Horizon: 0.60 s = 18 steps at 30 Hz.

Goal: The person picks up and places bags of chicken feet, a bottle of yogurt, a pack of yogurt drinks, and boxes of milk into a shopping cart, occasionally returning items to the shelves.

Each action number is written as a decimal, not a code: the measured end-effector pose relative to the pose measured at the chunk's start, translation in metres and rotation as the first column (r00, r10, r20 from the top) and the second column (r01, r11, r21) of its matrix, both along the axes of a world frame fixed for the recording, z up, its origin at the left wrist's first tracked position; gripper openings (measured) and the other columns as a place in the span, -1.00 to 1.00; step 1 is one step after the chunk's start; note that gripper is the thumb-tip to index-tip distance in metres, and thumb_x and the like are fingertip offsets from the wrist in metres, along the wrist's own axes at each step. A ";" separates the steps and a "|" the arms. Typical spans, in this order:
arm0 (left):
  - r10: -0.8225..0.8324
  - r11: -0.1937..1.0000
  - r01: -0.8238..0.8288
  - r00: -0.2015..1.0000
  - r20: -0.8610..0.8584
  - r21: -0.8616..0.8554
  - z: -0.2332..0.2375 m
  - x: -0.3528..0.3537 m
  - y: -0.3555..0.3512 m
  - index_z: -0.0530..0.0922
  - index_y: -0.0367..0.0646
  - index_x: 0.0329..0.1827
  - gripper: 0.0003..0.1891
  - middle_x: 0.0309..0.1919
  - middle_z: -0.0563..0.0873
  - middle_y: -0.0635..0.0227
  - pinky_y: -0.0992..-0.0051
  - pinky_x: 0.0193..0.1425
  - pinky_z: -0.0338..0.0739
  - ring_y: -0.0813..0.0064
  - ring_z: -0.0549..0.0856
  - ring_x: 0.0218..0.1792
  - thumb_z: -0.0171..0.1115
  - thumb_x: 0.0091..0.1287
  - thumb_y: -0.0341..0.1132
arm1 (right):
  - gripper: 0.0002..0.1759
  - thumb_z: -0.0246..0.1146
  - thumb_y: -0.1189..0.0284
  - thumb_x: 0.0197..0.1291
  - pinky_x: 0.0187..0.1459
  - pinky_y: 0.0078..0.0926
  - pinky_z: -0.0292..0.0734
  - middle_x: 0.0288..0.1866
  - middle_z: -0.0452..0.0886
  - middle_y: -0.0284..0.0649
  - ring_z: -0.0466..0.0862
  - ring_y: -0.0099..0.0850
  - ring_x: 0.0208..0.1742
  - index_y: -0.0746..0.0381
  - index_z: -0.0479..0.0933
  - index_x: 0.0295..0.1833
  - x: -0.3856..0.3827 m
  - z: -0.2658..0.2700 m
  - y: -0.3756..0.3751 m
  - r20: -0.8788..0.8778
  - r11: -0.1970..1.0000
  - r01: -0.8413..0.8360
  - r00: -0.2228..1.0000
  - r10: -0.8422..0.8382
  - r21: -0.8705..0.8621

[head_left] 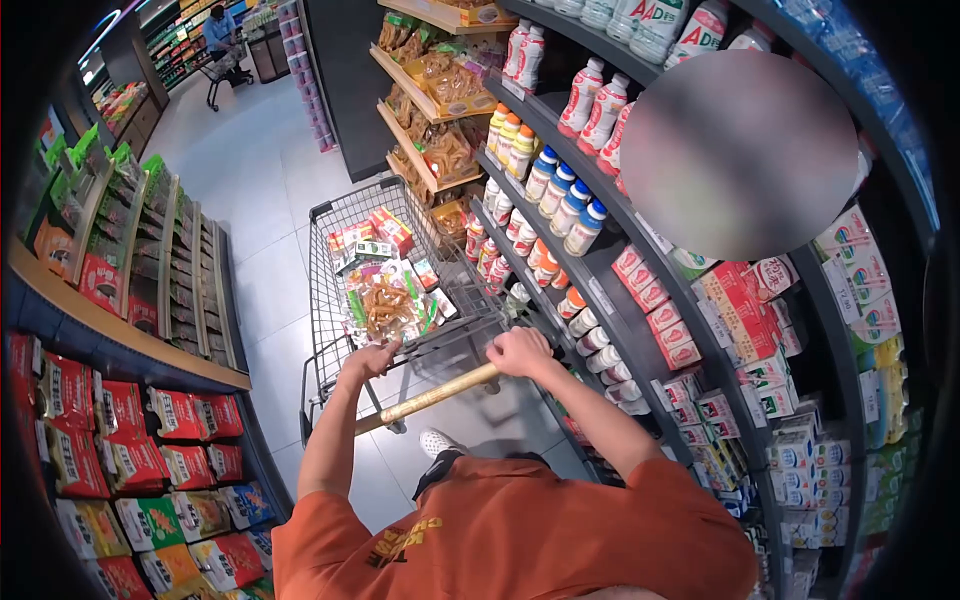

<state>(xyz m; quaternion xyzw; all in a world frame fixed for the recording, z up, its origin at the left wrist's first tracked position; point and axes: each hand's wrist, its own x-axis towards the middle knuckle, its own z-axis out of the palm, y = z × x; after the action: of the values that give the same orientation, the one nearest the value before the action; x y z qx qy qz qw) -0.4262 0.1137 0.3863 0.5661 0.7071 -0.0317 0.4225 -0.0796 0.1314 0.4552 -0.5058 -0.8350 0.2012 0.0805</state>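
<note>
A wire shopping cart [318, 290] stands in front of me, with a yellow handle [425, 398] across its near side. My right hand [520, 351] is closed at the right end of that handle. Off the handle, my left hand [370, 361] reaches over the near edge of the basket, fingers stretched out beside the goods. A clear bag of brown snacks [385, 305] lies on top of the pile, just beyond those fingers. Farther in are red boxes [391, 229] and a green-and-white carton [366, 254].
Shelves of bottles [572, 215] and drink cartons [655, 305] curve along my right. Red snack bags [68, 388] fill a low shelf on the left. Bagged snacks [445, 150] hang on a rack ahead. A person [222, 40] with a cart is far down the aisle. Part of the right shelf is blurred.
</note>
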 end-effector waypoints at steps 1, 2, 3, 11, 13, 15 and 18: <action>0.013 1.000 -0.012 0.994 0.113 -0.001 -0.019 -0.015 0.011 0.69 -0.31 -0.01 -0.11 -0.25 0.78 0.06 0.24 0.01 0.58 0.20 0.75 -0.22 -0.30 0.40 0.43 | -0.58 0.19 0.10 0.19 -0.20 0.01 0.61 -0.52 0.65 0.04 0.69 0.06 -0.38 0.22 0.70 -0.45 -0.007 -0.003 0.007 0.019 1.000 0.000 1.000 0.000 0.011; 0.026 1.000 -0.024 0.974 0.225 -0.010 -0.023 -0.025 0.018 0.68 -0.34 -0.05 -0.16 -0.31 0.77 0.09 0.26 -0.08 0.61 0.27 0.74 -0.32 -0.22 0.41 0.38 | -0.58 0.19 0.09 0.18 -0.20 0.01 0.61 -0.51 0.66 0.03 0.69 0.06 -0.37 0.21 0.70 -0.45 -0.014 -0.003 0.011 0.025 0.999 -0.003 1.000 0.002 0.041; 0.088 0.996 -0.075 0.948 0.307 -0.054 -0.028 -0.037 0.023 0.68 -0.30 -0.11 -0.28 -0.37 0.74 0.14 0.33 -0.23 0.58 0.33 0.71 -0.40 -0.07 0.37 0.30 | -0.58 0.19 0.09 0.17 -0.20 0.01 0.61 -0.50 0.66 0.04 0.70 0.07 -0.35 0.21 0.70 -0.45 -0.021 -0.004 0.016 0.032 0.999 -0.002 0.999 0.001 0.032; -0.351 0.928 0.340 0.935 0.051 0.152 -0.089 -0.114 0.076 0.68 -0.13 0.02 -0.52 -0.05 0.76 0.09 0.19 0.13 0.54 0.11 0.70 -0.02 -0.08 0.44 0.02 | -0.61 0.19 0.11 0.11 -0.10 0.00 0.62 -0.41 0.70 0.07 0.72 0.07 -0.28 0.19 0.73 -0.42 -0.071 0.005 0.044 0.095 0.996 0.002 0.995 0.007 -0.086; -0.198 0.979 0.192 0.976 0.087 0.073 -0.069 -0.112 0.075 0.69 -0.14 0.00 -0.52 -0.06 0.75 0.05 0.18 0.13 0.54 0.13 0.70 0.00 -0.02 0.39 0.04 | -0.62 0.19 0.12 0.11 -0.11 0.00 0.63 -0.42 0.70 0.06 0.72 0.06 -0.29 0.19 0.73 -0.43 -0.078 0.003 0.050 0.095 0.997 0.011 0.995 -0.004 -0.077; -0.097 0.992 0.105 0.989 0.114 -0.066 -0.016 -0.100 0.074 0.68 -0.17 0.03 -0.46 -0.04 0.75 0.07 0.19 0.14 0.53 0.16 0.68 0.00 0.04 0.34 0.12 | -0.62 0.20 0.12 0.10 -0.13 0.00 0.62 -0.44 0.69 0.05 0.71 0.06 -0.31 0.19 0.72 -0.44 -0.082 0.002 0.056 0.097 0.997 0.011 0.995 -0.004 -0.074; -0.020 0.991 0.040 0.988 0.150 -0.130 -0.009 -0.103 0.083 0.64 -0.19 0.14 -0.37 0.11 0.70 0.08 0.22 0.23 0.49 0.18 0.64 0.08 0.05 0.35 0.20 | -0.62 0.20 0.12 0.10 -0.16 -0.01 0.62 -0.48 0.67 0.04 0.71 0.06 -0.34 0.19 0.71 -0.46 -0.087 0.005 0.064 0.091 0.999 0.014 0.996 -0.010 -0.045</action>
<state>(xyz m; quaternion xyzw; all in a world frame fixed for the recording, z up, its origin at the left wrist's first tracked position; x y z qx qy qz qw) -0.5288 0.1962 0.3772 0.5481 0.6615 -0.0428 0.5100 -0.1664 0.1952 0.4606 -0.5212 -0.8299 0.1965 0.0322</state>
